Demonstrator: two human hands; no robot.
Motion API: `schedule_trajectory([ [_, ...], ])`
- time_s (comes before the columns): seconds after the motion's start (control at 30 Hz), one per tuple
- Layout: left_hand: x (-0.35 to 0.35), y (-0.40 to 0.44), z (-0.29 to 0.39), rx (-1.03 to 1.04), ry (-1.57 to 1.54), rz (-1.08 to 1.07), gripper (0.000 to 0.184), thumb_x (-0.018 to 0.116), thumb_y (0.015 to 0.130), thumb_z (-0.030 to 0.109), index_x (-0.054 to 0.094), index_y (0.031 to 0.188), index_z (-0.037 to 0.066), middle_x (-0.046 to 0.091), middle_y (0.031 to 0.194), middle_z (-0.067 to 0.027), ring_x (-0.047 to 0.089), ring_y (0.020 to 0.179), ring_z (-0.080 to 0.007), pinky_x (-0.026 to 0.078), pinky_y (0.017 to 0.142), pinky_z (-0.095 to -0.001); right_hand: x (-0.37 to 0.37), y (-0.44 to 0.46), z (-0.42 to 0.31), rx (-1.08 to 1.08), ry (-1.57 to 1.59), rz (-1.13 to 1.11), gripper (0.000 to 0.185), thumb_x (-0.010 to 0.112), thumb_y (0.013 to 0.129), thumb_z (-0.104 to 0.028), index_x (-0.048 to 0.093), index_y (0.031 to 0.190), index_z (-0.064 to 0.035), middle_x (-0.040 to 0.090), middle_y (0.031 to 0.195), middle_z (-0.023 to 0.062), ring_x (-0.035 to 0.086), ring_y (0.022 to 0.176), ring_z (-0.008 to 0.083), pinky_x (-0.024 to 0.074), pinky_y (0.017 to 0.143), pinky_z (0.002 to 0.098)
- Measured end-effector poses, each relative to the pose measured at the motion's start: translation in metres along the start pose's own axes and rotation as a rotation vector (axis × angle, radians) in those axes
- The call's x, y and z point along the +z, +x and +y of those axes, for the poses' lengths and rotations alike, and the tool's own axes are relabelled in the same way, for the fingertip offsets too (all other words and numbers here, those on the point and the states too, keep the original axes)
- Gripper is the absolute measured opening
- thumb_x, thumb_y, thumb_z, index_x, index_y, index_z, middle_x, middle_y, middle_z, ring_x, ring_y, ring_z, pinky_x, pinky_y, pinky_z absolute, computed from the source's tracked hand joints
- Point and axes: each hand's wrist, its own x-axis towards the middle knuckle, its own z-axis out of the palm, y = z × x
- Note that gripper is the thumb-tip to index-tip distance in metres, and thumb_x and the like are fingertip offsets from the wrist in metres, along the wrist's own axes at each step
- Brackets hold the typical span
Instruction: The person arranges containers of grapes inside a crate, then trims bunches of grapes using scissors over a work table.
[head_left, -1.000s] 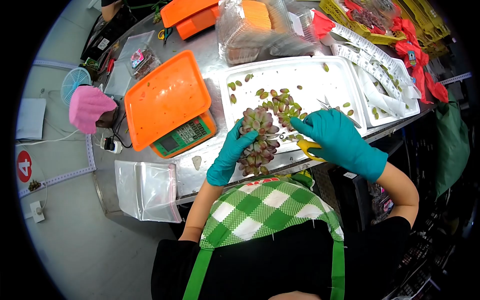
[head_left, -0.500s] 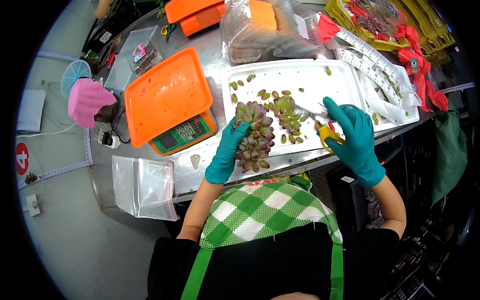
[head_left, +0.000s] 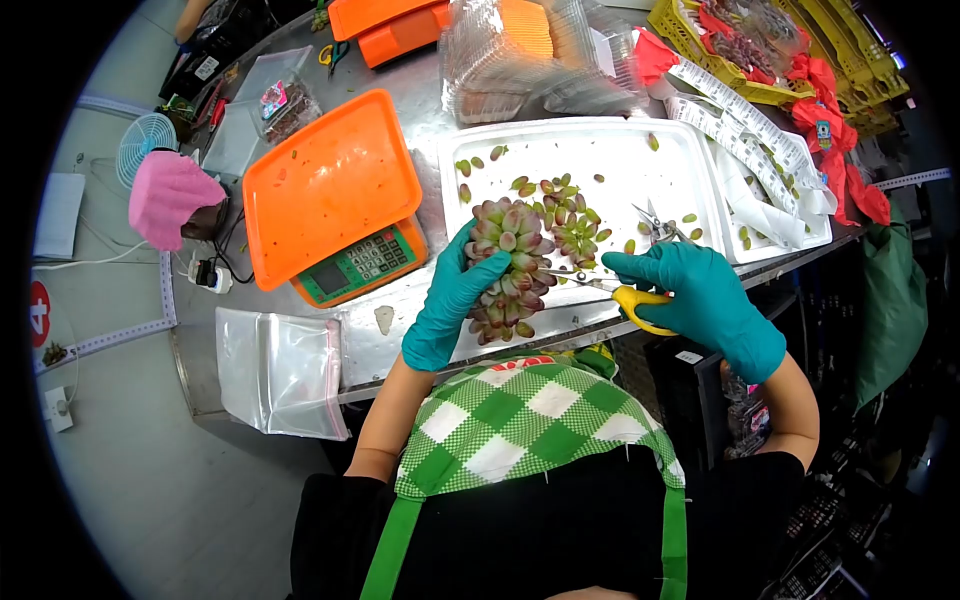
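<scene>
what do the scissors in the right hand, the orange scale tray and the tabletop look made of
Scissors: yellow handles, likely smooth plastic from their solid color; blades look like metal, from their silvery grey shine.
Orange scale tray: probably smooth, glossy plastic, given its molded rounded rim and bright highlights.
Tabletop: apparently bare metal, perhaps stainless steel, judging by its grey surface and streaky reflections.

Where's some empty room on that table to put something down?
The middle back of the white tray, beyond the loose grapes, is bare. There's a small patch of metal table between the clear bags and left hand. It's crowded around the held scissors and the label strips.
</scene>
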Motion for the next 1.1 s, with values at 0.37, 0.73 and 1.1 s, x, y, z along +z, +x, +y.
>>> schedule_trajectory([
  [0.37,-0.003,-0.008,-0.002,-0.056,-0.196,-0.060,0.052,0.055,0.083,0.032,0.040,0.123,0.003,0.054,0.110,-0.0093,0.056,0.097,-0.0177,0.049,0.081,-0.0297,-0.031,0.018,-0.023,-0.225,-0.359,-0.041,0.042,0.066,0.070,-0.022,0.055,0.109,-0.0139,0.053,0.078,0.0031,0.052,0.066,0.0210,0.0415,0.056,0.0331],
  [0.73,-0.006,-0.002,-0.017,-0.029,-0.659,-0.209,0.067,0.038,0.084,0.054,0.030,0.131,0.008,0.041,0.127,-0.0132,0.046,0.112,-0.0260,0.041,0.093,-0.0413,-0.026,0.014,-0.020,-0.057,-0.115,-0.015,0.035,0.067,0.071,-0.023,0.060,0.105,-0.0165,0.057,0.072,0.0047,0.055,0.064,0.0218,0.0436,0.056,0.0331],
  [1.1,0.004,-0.012,-0.012,-0.119,-0.424,-0.035,0.057,0.041,0.087,0.046,0.034,0.129,0.008,0.045,0.123,-0.0110,0.050,0.109,-0.0219,0.043,0.091,-0.0350,-0.017,0.017,-0.020,0.025,0.076,-0.126,0.035,0.064,0.074,-0.026,0.060,0.107,-0.0135,0.059,0.077,0.0093,0.058,0.068,0.0240,0.0453,0.060,0.0328],
])
